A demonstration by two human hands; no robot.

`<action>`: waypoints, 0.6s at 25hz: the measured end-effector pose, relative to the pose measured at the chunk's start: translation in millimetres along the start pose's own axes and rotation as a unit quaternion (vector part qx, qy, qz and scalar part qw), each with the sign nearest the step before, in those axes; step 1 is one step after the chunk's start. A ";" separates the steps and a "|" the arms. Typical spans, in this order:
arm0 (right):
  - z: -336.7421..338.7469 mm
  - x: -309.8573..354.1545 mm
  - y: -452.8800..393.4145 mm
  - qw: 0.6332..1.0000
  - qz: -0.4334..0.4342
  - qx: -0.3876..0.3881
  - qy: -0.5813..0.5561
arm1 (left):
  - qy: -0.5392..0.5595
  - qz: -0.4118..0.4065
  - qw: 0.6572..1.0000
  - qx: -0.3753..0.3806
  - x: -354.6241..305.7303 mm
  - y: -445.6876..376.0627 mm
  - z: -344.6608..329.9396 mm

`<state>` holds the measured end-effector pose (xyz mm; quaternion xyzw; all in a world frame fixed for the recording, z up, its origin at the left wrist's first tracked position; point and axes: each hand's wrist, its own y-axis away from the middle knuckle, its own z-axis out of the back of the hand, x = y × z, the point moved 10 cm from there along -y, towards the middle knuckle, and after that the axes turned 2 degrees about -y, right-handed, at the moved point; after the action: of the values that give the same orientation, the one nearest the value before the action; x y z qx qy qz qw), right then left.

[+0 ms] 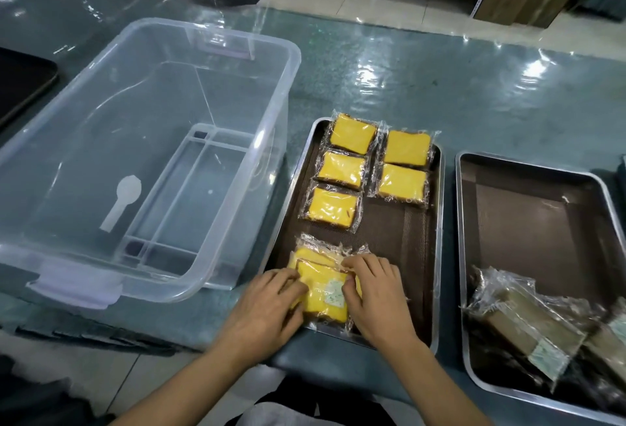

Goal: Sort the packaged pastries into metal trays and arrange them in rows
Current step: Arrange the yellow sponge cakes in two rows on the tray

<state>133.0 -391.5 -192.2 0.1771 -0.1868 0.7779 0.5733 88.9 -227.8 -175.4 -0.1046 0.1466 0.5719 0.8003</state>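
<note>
Two hands on a stack of wrapped yellow pastries at near end of the middle tray.
Far left, dark tray [20, 86] edge; clear bin [145, 154] beside it. Left hand [267, 303] grips stack [321, 290] on its left side, fingers curled; right hand [376, 293] grips its right side. Middle tray [437, 222] holds five yellow pastries [342, 168] flat in two rows at far end. Right tray [528, 208] holds brown pastries [528, 327] piled at near end.
</note>
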 end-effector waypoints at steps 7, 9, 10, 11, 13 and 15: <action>1.9 -8.2 20.7 0.999 0.013 -0.022 0.033 | -0.033 0.015 0.999 0.008 -8.7 -2.1 -6.2; 0.1 -11.1 20.4 0.999 0.004 -0.011 0.037 | -0.043 0.056 0.998 -0.001 -4.4 -6.0 -2.1; -1.9 -12.3 20.7 0.999 -0.002 -0.004 0.033 | -0.043 0.070 0.997 0.000 -3.5 -7.3 -0.5; -4.3 -12.9 21.1 1.000 -0.008 0.006 0.029 | -0.040 0.071 0.997 0.001 -4.7 -7.4 0.1; -3.9 -11.4 21.0 0.999 -0.020 0.022 0.016 | -0.018 0.053 0.998 -0.001 -13.6 -10.3 3.4; -5.6 -10.4 19.3 0.998 -0.037 0.039 -0.017 | 0.038 0.041 0.998 -0.008 -23.7 -14.9 8.6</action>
<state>117.1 -402.6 -203.8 0.2194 -0.1590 0.7600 0.5908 96.9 -250.8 -159.0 -0.1268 0.1759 0.6008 0.7695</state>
